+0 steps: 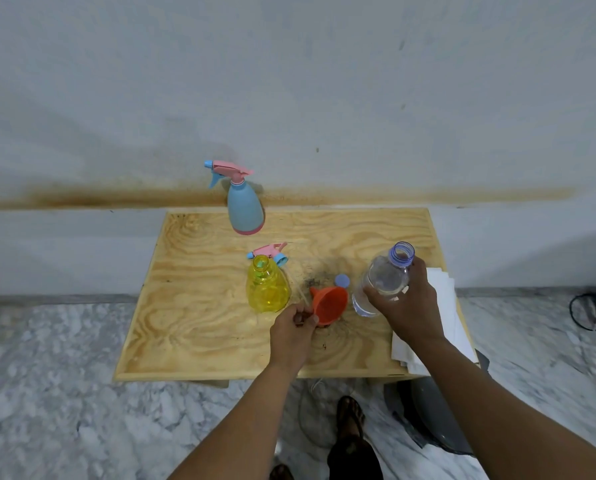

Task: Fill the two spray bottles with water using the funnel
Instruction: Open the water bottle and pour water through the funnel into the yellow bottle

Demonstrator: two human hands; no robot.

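At the middle of the wooden table (192, 327) we have the orange funnel (328, 305), and our left hand (294, 330) pinches its rim at about seven o'clock, fingers curled on it; our right hand (405, 303) wraps around the clear water bottle (381, 282), which is uncapped and leans with its mouth toward one o'clock; its blue cap (342, 280) lies just beyond the funnel. We judge the step to be fetching the funnel; next it calls for lifting it and seating its spout in the open neck of the yellow spray bottle (268, 285), which stands upright just at nine o'clock of the funnel, then tilting the water bottle over it slowly. That yellow bottle is translucent and looks empty, though we cannot be sure; its pink and blue trigger head (270, 252) lies at twelve o'clock behind it; the blue spray bottle (244, 206) stands at the far edge, head on.
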